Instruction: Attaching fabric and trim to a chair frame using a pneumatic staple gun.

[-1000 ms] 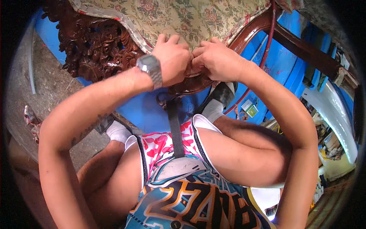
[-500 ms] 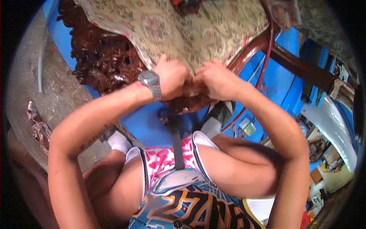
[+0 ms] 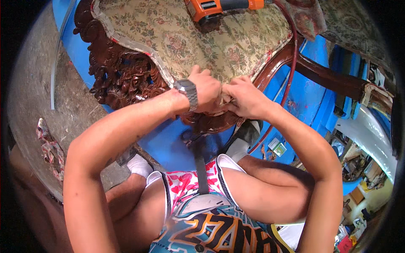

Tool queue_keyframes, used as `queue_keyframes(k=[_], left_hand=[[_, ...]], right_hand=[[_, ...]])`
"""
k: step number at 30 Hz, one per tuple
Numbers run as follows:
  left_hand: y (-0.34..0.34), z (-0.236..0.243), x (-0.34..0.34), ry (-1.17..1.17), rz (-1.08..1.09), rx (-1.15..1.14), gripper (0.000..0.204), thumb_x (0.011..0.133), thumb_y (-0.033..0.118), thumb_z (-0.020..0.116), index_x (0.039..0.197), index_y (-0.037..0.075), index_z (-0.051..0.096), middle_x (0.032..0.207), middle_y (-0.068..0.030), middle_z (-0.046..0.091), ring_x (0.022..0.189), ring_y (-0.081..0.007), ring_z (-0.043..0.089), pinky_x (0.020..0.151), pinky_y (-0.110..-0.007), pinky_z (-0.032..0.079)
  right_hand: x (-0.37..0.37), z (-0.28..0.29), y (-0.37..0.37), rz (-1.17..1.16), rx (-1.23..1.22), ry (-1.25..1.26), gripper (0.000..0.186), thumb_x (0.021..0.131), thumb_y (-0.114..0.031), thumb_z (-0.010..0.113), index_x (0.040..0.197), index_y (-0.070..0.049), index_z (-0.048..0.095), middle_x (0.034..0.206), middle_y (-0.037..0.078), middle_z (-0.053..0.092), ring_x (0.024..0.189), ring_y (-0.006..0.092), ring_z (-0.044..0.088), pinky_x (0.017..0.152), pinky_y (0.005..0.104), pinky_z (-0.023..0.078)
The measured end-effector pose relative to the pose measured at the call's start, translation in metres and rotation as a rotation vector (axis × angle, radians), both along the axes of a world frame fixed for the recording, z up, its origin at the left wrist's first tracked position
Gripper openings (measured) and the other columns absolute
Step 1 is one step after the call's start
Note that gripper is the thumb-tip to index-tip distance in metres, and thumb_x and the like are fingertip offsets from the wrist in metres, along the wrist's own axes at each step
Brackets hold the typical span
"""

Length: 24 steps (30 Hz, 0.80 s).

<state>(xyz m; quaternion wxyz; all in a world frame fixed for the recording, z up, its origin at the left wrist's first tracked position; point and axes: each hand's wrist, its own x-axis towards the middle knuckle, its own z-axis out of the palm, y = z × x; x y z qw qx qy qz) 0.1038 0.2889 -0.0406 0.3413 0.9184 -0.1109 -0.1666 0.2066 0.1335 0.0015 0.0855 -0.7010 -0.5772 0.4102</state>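
Floral upholstery fabric [image 3: 173, 38] covers a padded panel that narrows toward me. A glossy dark brown carved wooden frame [image 3: 126, 65] surrounds it. At the near tip, my left hand [image 3: 205, 90], with a watch [image 3: 187, 91] on its wrist, has its fingers closed on the fabric's edge. My right hand [image 3: 246, 97] pinches the same bunched edge just beside it. Both thumbs and fingertips meet there, partly hiding the fold. Farther up on the fabric lies an orange and black staple gun [image 3: 215, 9], touched by neither hand.
A red hose [image 3: 291, 80] runs down the right side over the frame. Blue sheeting [image 3: 164, 141] lies under the frame. Fabric scraps [image 3: 50, 147] rest on the concrete floor [image 3: 80, 122] at left. A small green and white box [image 3: 276, 146] and cluttered material stand at right.
The view has shifted, bringing more of the staple gun into sight at the top. Both hands stay at the fabric's tip, and the right fingers now show pinching the bunched edge.
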Motion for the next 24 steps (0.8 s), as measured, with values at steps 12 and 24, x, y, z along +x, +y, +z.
queue_keyframes(k=[12,24], left_hand=[[0.002,-0.041,0.033,-0.524,-0.355,-0.212,0.051,0.058,0.037,0.08,0.103,0.027,0.059,0.113,-0.004,0.049,0.104,-0.0284,0.048,0.089,-0.044,0.037],[0.017,-0.043,0.059,-0.605,-0.508,-0.384,0.079,0.051,0.024,0.081,0.124,0.021,0.05,0.131,-0.005,0.05,0.125,-0.0294,0.044,0.109,-0.05,0.028]], right_hand=[[0.022,-0.03,-0.038,-0.105,0.471,-0.497,0.064,0.057,-0.056,0.074,0.102,-0.014,0.055,0.108,0.007,0.053,0.103,0.0277,0.051,0.089,0.0416,0.035],[0.073,-0.01,-0.002,0.154,0.467,-0.461,0.104,0.037,-0.066,0.075,0.128,-0.02,0.053,0.127,0.008,0.05,0.116,0.03,0.046,0.095,0.0446,0.037]])
